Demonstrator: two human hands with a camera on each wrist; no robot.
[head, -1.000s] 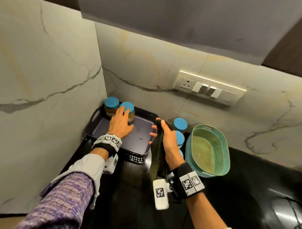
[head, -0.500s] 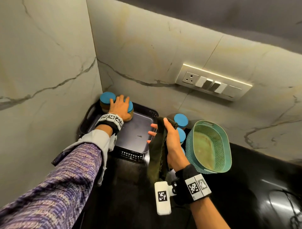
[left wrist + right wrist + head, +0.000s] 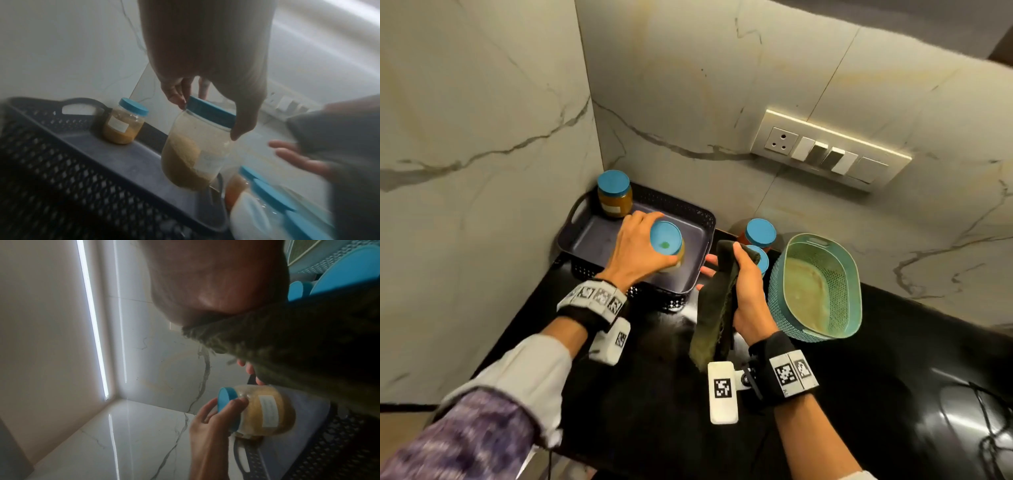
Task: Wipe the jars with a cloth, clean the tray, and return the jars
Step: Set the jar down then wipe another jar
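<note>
We have our left hand (image 3: 635, 251) wrapped round the blue lid and shoulder of a jar (image 3: 667, 245), gripping it from above and lifting it clear of the tray floor; in the left wrist view the jar (image 3: 197, 146) hangs tilted, its base swung toward the tray's right wall. Our right hand (image 3: 744, 287) clenches the dark cloth (image 3: 714, 308), thumb over the top fold, the rest trailing down toward the table (image 3: 654, 394), while its fingers (image 3: 707, 270) poke out loose toward the jar. What matters for the next move, we judge, is the short gap between the two: the jar sits just left of the cloth, over the right half of the tray (image 3: 585, 236), and its long axis runs roughly up and down, leaning. The left hand is the one carrying it, so the cloth hand only needs to meet it. A second jar (image 3: 614, 195) stands upright in the tray's far left corner, well apart from both hands. Other blue-lidded jars (image 3: 760, 233) wait on the table right of the tray, beside a teal basket (image 3: 856, 274).
</note>
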